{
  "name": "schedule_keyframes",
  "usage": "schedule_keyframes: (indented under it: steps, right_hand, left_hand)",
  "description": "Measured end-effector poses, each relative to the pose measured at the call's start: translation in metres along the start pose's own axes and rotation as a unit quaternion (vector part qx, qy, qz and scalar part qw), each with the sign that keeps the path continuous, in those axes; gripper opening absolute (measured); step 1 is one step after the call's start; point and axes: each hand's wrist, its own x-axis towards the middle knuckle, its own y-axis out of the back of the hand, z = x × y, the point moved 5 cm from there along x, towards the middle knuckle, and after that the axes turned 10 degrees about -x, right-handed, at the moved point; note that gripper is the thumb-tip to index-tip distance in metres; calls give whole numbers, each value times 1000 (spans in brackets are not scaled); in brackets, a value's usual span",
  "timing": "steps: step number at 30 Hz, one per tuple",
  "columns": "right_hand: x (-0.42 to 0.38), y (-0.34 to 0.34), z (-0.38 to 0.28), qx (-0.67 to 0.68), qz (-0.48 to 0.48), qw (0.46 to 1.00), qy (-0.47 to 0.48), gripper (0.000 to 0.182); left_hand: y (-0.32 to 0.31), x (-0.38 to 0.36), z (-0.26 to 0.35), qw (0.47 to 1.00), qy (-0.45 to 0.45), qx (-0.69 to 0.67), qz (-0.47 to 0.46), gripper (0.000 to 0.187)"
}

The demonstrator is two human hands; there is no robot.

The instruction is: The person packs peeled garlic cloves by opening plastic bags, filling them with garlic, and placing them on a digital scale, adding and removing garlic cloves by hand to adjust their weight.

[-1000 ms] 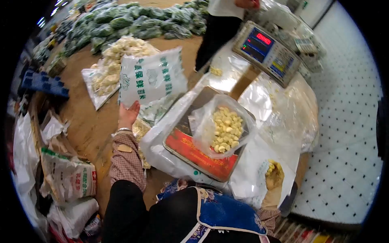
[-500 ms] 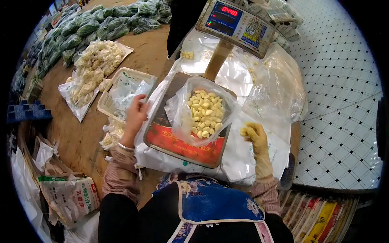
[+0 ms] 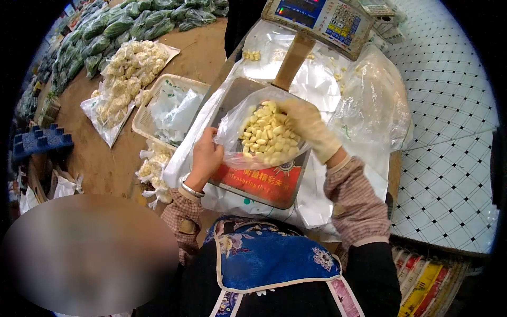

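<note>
A clear plastic bag [image 3: 231, 129] of peeled garlic cloves [image 3: 268, 132] lies open on the scale's tray [image 3: 285, 203]. My bare left hand [image 3: 207, 156] pinches the bag's left edge. My gloved right hand [image 3: 306, 124] reaches over the bag's upper right side, its fingertips at the cloves; glove and motion blur hide whether it holds any. Above the tray, the scale's display [image 3: 319, 21] stands on a post [image 3: 293, 62], its top cut off by the frame.
Left of the scale are a basket [image 3: 141, 120] with plastic bags and bagged garlic [image 3: 127, 79] on the floor. Bagged green vegetables [image 3: 116, 29] are piled behind. A large clear bag [image 3: 375, 100] lies at the right. A blurred patch [image 3: 90, 253] covers the lower left.
My left hand has moved right and taken the bag's edge. My right hand has moved up and left to the cloves. The whole view has shifted slightly.
</note>
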Motion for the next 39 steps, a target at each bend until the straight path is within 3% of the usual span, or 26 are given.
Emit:
schedule_keyframes:
  steps: [1, 3, 4, 5, 6, 7, 8, 10, 12, 14, 18, 20, 21, 22, 24, 25, 26, 29, 30, 32, 33, 35, 36, 38, 39]
  right_hand:
    - [11, 13, -8, -19, -47, 998, -25, 22]
    - [36, 34, -16, 221, -6, 972, -84, 28]
    - [45, 53, -25, 333, 121, 935, -9, 36]
    - [37, 80, -44, 495, 101, 863, -31, 41]
    - [38, 94, -44, 468, 157, 869, 30, 49]
    - [38, 94, -28, 316, 167, 934, -2, 55]
    - [35, 89, -9, 154, 171, 972, -34, 61]
    - [7, 63, 14, -46, 135, 984, -107, 69]
    - [-18, -15, 65, 5, 65, 971, -230, 64]
    - [-32, -43, 71, 199, 43, 944, -259, 51]
    - [-21, -37, 46, 159, 115, 950, -243, 33]
    - [-20, -7, 21, 314, 151, 913, -212, 14]
    - [-24, 6, 11, 407, 183, 872, -200, 14]
    - [-25, 4, 12, 408, 177, 874, -198, 14]
    - [-38, -4, 33, 419, 119, 852, -291, 15]
    - [-42, -17, 47, 403, 36, 853, -329, 25]
    - [-47, -25, 59, 403, 36, 854, -328, 25]
    - [-54, 2, 43, 71, 168, 957, -224, 46]
    - [-51, 19, 26, 74, 165, 958, -223, 46]
    - [-47, 57, -18, 19, 345, 937, -58, 43]
    - [-46, 53, -28, 20, 345, 937, -56, 43]
    - [-34, 25, -49, 201, 152, 968, 15, 37]
    - [-26, -2, -53, 144, 80, 984, 63, 33]
    - [-27, -16, -67, -18, 167, 977, 129, 33]
    - [-29, -20, -59, -19, 168, 977, 129, 33]
  left_hand:
    - [-2, -3, -3, 1000, 5, -24, 1, 31]
    - [-9, -6, -9, 998, -17, -55, 5, 30]
    - [-8, -8, -2, 998, -18, -58, 5, 30]
    - [-8, -10, 8, 999, 1, -44, -19, 30]
    - [-8, -12, 12, 998, 19, -30, -43, 30]
    - [-7, -13, 16, 997, -61, -34, -13, 25]
    - [-7, -12, 14, 997, -62, -39, -15, 25]
    - [-8, -10, 13, 997, -60, -29, -33, 19]
    - [-9, -8, 13, 996, -59, -60, -31, 18]
    - [-10, -4, 11, 994, -59, -85, -31, 17]
    - [-3, 17, 8, 977, -41, -206, 43, 15]
    - [14, 25, 20, 963, -53, -244, 102, 12]
    - [15, 29, 18, 955, -54, -277, 97, 12]
    - [17, 30, 16, 945, -55, -309, 91, 12]
    - [22, 22, 19, 961, -57, -258, 82, 12]
    - [22, 18, 22, 974, -61, -205, 71, 12]
    - [21, 14, 19, 974, -61, -205, 72, 12]
    - [22, 3, 4, 964, -44, -238, 108, 11]
    - [26, 4, 1, 957, -38, -253, 133, 11]
    - [32, 6, -2, 950, -31, -267, 159, 10]
    - [34, 8, -3, 943, -25, -292, 159, 10]
    - [37, 9, -4, 935, -22, -316, 162, 10]
    - [37, 9, -3, 938, -26, -304, 166, 10]
    - [41, 6, -3, 941, -32, -292, 170, 10]
    - [42, 4, -3, 948, -33, -270, 164, 11]
